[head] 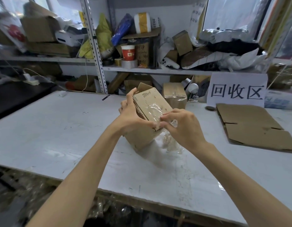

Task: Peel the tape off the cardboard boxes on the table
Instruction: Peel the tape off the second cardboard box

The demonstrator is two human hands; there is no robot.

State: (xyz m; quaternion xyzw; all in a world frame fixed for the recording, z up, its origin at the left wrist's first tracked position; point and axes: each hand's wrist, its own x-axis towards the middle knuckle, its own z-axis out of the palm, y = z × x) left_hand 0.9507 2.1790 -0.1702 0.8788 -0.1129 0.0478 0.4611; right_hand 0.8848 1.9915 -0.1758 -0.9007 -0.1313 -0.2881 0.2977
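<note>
A person's left hand (132, 115) clasps the left edge of a tilted cardboard box (150, 102) resting on the white table (60, 128). The right hand (181, 126), the nearer to the work, pinches the clear tape (154, 108) at the flap's near corner. The strip runs up and away from that pinch.
</note>
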